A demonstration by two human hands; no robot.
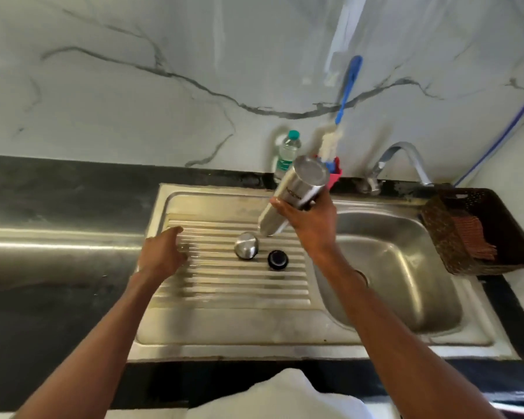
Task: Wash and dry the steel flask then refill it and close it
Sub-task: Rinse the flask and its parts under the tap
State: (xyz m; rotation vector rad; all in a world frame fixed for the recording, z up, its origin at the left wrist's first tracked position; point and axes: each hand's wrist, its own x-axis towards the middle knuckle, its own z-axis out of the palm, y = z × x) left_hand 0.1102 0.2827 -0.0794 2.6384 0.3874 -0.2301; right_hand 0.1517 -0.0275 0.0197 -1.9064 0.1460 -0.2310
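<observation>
Cloth, white and folded, lies nearest you at the bottom edge (280, 394), within easy reach for drying. Beyond it your left hand (164, 252) hovers over the ribbed drainboard (224, 285) with fingers loose and holding nothing. Just past it on the ribs sit the steel cap (246, 245) and, beside it, the black inner stopper (277, 259), both off the flask.

Your right hand (309, 219) is wrapped round the steel flask (297, 195), which is tipped mouth-down over the drainboard, its base raised toward the wall. That reads as draining after a wash, so you seem to be at the turn from washing to drying. No water can be made out leaving the mouth; the lower end is blurred.

Next, judge the flask empty, then bring it toward the cloth and let your free hand take the cloth up. Keep your grip firm, since wet steel may slip.

Farther back stand the tap (403, 158), a bottle brush (335, 137) and a plastic water bottle (288, 152) against the wall.
</observation>
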